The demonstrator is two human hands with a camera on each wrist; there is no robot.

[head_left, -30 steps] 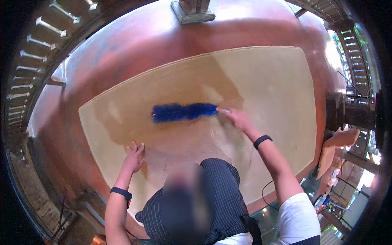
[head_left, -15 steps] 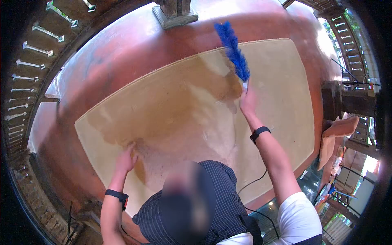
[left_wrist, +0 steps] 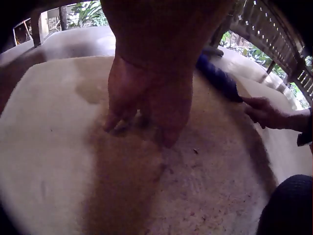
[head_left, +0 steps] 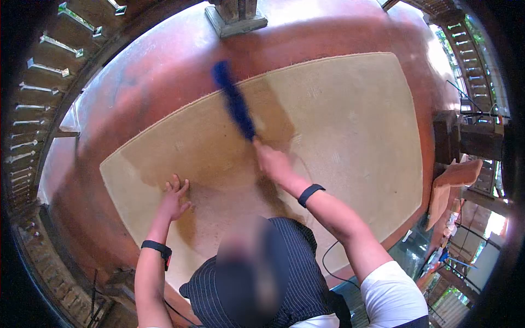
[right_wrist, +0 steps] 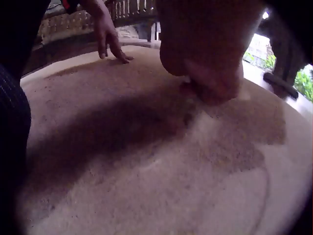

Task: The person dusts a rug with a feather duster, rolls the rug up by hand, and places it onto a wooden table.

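Note:
My right hand (head_left: 275, 163) grips the handle end of a fluffy blue duster (head_left: 235, 104) over the middle of a beige rug (head_left: 355, 120). The duster is blurred, and its tip points away past the rug's far edge. In the left wrist view the duster (left_wrist: 220, 81) slants up from the right hand (left_wrist: 266, 112). My left hand (head_left: 176, 199) is spread on the left part of the rug, holding nothing. From the right wrist the left hand's fingertips show on the rug; the duster is hidden there behind the right hand (right_wrist: 210, 73).
A reddish floor (head_left: 109, 202) surrounds the rug. At the far side stands a post on a square base (head_left: 235, 24). Wooden railings (head_left: 35, 109) curve along the left. To the right are a brown cushion-like piece (head_left: 456, 180) and a dark cable (head_left: 328, 262).
The duster lay sideways over the rug, then swung up to the far right, and now has swept left toward the middle. The left hand stays in about the same place, its fingers spread.

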